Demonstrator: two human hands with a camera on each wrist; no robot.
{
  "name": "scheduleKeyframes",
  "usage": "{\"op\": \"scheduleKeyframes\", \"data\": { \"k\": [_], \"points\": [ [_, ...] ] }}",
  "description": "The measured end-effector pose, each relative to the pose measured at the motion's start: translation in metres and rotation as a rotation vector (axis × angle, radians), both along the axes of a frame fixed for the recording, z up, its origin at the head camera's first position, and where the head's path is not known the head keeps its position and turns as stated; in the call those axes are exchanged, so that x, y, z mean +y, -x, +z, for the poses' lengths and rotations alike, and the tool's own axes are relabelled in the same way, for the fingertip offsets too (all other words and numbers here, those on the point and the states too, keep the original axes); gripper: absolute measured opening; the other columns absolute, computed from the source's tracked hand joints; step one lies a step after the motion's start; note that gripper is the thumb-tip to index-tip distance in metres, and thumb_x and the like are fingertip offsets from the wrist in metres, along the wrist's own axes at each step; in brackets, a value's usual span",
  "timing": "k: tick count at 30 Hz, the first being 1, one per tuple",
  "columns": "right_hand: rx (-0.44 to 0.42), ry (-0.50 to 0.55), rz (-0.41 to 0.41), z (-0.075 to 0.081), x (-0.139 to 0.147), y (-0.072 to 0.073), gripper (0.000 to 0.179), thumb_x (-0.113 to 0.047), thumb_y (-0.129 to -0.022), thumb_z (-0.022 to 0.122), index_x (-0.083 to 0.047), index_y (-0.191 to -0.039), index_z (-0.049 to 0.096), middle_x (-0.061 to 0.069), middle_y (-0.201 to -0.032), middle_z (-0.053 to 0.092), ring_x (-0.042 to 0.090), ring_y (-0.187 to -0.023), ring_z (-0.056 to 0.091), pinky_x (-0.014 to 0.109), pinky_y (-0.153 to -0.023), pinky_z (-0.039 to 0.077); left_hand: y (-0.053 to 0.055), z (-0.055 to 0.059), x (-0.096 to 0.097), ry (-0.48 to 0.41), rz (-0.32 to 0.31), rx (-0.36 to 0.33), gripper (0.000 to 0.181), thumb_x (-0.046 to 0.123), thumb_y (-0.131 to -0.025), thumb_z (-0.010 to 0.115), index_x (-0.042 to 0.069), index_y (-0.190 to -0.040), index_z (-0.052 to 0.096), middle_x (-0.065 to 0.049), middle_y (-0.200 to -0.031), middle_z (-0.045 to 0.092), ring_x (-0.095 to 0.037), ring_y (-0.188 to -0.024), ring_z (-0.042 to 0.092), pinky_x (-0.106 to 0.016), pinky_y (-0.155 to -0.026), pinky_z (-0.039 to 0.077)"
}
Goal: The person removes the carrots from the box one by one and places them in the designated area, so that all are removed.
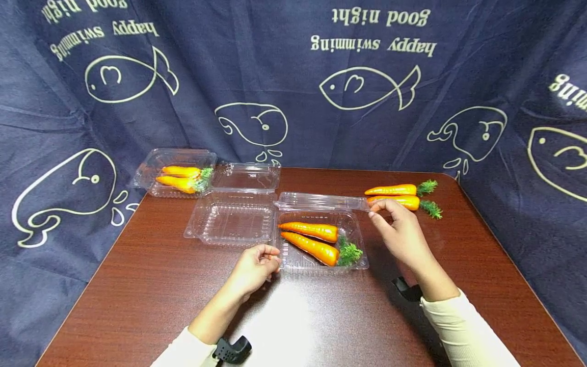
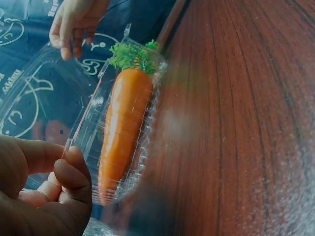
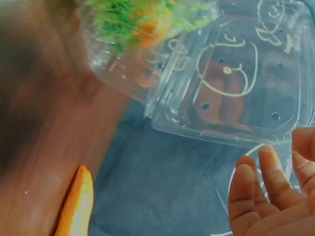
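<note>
from my remote station: carrots (image 1: 316, 248) lie side by side in the clear box (image 1: 295, 261) at the centre of the frame, tips left, greens right, presumably laid lengthwise so both fit below the rim. the left hand (image 1: 254, 267) pinches the box's edge at its left side, i judge to steady it. the lid (image 1: 321, 201) stands raised along the far side; the right hand (image 1: 401, 234) is at its right corner, thumb and fingers narrowly apart. i cannot tell whether they pinch or merely touch, perhaps to keep the lid up. loose carrots (image 1: 394, 190) lie at upper right.
</note>
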State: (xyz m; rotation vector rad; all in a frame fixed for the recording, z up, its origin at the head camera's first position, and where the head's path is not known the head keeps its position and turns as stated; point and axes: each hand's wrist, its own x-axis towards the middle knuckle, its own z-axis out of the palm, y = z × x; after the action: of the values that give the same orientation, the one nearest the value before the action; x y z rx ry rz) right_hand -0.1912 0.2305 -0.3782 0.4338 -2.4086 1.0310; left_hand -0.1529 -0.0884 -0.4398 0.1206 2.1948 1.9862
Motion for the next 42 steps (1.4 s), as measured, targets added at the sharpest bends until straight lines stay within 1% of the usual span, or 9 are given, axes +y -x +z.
{"op": "scheduleKeyframes", "data": {
  "k": [5,8,15,22,27,34,36,41,42],
  "points": [
    [-0.09,0.08,-0.007,0.007,-0.001,0.016,0.008,-0.006,-0.096,0.062,-0.001,-0.102,0.065,0.013,-0.101,0.069,0.008,-0.088,0.058,0.017,-0.072,0.042,-0.001,-0.001,-0.001,0.002,-0.004,0.002,0.026,-0.004,-0.089,0.062,-0.013,-0.112,0.057,-0.01,-0.081,0.058,-0.016,-0.064,0.054,-0.018,-0.048,0.041],
    [-0.119,0.127,0.001,0.009,-0.003,0.026,0.009,-0.007,-0.097,0.062,0.001,-0.101,0.062,0.014,-0.098,0.067,0.009,-0.086,0.057,0.015,-0.072,0.043,-0.001,-0.002,-0.001,-0.001,-0.006,0.004,0.026,-0.005,-0.088,0.061,-0.014,-0.112,0.056,-0.009,-0.081,0.058,-0.016,-0.063,0.052,-0.018,-0.047,0.04],
    [-0.148,0.144,-0.02,0.01,-0.006,0.048,0.007,-0.005,-0.094,0.062,0.001,-0.096,0.059,0.01,-0.086,0.061,0.012,-0.072,0.054,0.02,-0.06,0.041,-0.001,0.002,-0.002,-0.018,-0.025,-0.019,0.027,-0.007,-0.087,0.059,-0.014,-0.113,0.056,-0.009,-0.081,0.058,-0.014,-0.063,0.052,-0.018,-0.047,0.041],
    [-0.167,0.188,0.011,0.0,-0.004,0.07,0.007,-0.002,-0.094,0.06,0.003,-0.096,0.057,0.007,-0.082,0.058,0.005,-0.064,0.052,0.016,-0.056,0.044,0.001,0.001,-0.003,0.013,-0.043,-0.016,0.026,-0.006,-0.088,0.057,-0.014,-0.113,0.056,-0.009,-0.08,0.058,-0.014,-0.06,0.051,-0.019,-0.045,0.04],
    [-0.181,0.195,0.031,-0.01,-0.003,0.083,0.007,-0.002,-0.095,0.06,0.004,-0.096,0.056,0.006,-0.081,0.057,0.005,-0.063,0.048,0.018,-0.054,0.039,0.002,0.001,-0.003,0.022,-0.038,-0.011,0.026,-0.006,-0.087,0.057,-0.014,-0.112,0.057,-0.008,-0.079,0.058,-0.013,-0.058,0.049,-0.019,-0.044,0.039],
    [-0.193,0.229,0.039,-0.02,0.0,0.094,0.006,0.0,-0.095,0.06,0.004,-0.097,0.056,0.012,-0.08,0.059,0.004,-0.061,0.048,0.017,-0.052,0.039,0.002,0.001,-0.001,0.029,-0.016,-0.006,0.026,-0.006,-0.087,0.058,-0.013,-0.112,0.057,-0.009,-0.081,0.058,-0.014,-0.057,0.049,-0.02,-0.042,0.038],
    [-0.187,0.227,0.05,-0.018,-0.002,0.094,0.008,0.001,-0.095,0.06,0.006,-0.098,0.055,0.016,-0.081,0.059,0.004,-0.063,0.049,0.017,-0.053,0.038,0.002,0.001,-0.001,0.031,-0.012,-0.002,0.026,-0.006,-0.087,0.058,-0.013,-0.112,0.057,-0.008,-0.081,0.057,-0.015,-0.058,0.05,-0.02,-0.043,0.038],
    [-0.2,0.212,0.035,-0.024,-0.002,0.102,0.015,0.0,-0.094,0.062,0.008,-0.104,0.055,0.014,-0.082,0.058,0.004,-0.066,0.051,0.016,-0.055,0.039,0.003,0.003,0.0,0.02,-0.018,-0.001,0.026,-0.007,-0.087,0.058,-0.014,-0.112,0.057,-0.008,-0.081,0.057,-0.015,-0.06,0.05,-0.019,-0.044,0.039],
    [-0.21,0.214,0.028,-0.029,0.0,0.107,0.016,-0.001,-0.094,0.063,0.007,-0.105,0.055,0.012,-0.082,0.058,0.003,-0.065,0.051,0.016,-0.055,0.039,0.003,0.003,0.0,0.019,-0.019,-0.004,0.026,-0.007,-0.087,0.058,-0.014,-0.112,0.057,-0.008,-0.081,0.057,-0.014,-0.06,0.05,-0.019,-0.044,0.039]
  ]
}}
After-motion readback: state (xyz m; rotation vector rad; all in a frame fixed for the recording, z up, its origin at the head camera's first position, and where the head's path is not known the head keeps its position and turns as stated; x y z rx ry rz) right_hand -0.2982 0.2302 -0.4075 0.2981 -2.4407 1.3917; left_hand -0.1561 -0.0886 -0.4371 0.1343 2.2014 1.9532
